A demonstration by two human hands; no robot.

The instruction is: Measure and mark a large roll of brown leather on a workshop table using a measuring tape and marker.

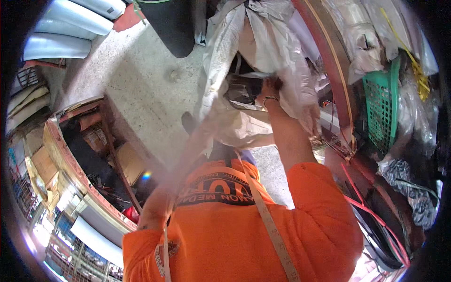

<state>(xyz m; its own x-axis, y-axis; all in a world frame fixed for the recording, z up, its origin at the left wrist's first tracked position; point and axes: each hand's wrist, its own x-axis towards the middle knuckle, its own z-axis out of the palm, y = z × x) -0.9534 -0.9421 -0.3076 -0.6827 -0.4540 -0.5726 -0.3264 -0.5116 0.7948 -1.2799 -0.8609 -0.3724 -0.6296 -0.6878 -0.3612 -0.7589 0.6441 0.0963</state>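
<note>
A large whitish woven sack (286, 51) stands in front of me with its mouth spread wide. Dark contents (246, 89) show inside, too shadowed to name. My right hand (268, 90) reaches into the mouth, its fingers curled beside a small dark patch; what they grip cannot be made out. My left hand (212, 123) is at the near left edge of the sack, smeared by motion, and its fingers do not show. A pale fold of the sack (244, 129) hangs between my forearms. A tape measure (270, 221) hangs around my neck over an orange shirt.
Left of me is a wooden-framed box (77, 164) with cardboard and dark pieces. Silvery rolls (70, 21) lie at the far left, and a black bin-like thing (171, 28) stands ahead. A green basket (380, 108) and plastic bags (413, 192) line the right, behind a curved wooden edge (340, 61).
</note>
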